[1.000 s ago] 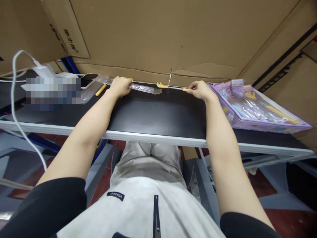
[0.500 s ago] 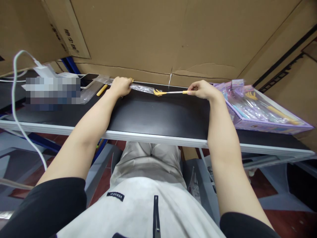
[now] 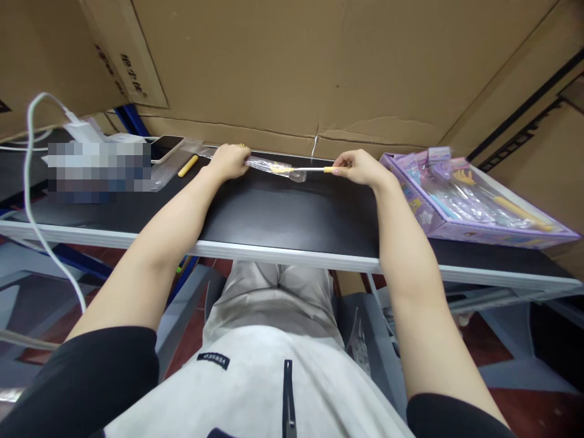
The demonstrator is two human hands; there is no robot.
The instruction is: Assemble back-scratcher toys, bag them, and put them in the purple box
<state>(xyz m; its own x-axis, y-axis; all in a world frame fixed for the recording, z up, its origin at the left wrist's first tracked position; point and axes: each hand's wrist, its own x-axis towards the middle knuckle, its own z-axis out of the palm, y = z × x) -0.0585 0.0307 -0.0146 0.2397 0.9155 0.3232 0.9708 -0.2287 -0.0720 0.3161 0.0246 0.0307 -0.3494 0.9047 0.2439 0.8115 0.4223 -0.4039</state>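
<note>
My right hand [image 3: 359, 166] is closed on the yellow handle end of a back scratcher [image 3: 314, 170], which has a thin metal rod and a yellow claw head. The claw lies inside the mouth of a clear plastic sleeve [image 3: 259, 163]. Closed around the sleeve's other part is my left hand [image 3: 230, 162], its fingertips mostly hidden. Small yellow prongs show just behind that hand. To its left lies another yellow handle [image 3: 188, 166] on the black tabletop [image 3: 287, 213].
On the right stands a purple display box [image 3: 497, 234] with wrapped back scratchers in it. A phone [image 3: 166, 148], a clear bag [image 3: 162, 176] and a white cable [image 3: 28, 164] are at the left. A cardboard wall [image 3: 292, 67] closes off the table's back.
My right hand has moved left with the back scratcher, and its claw has gone into the sleeve. My left hand has shifted slightly right, still on the sleeve.
</note>
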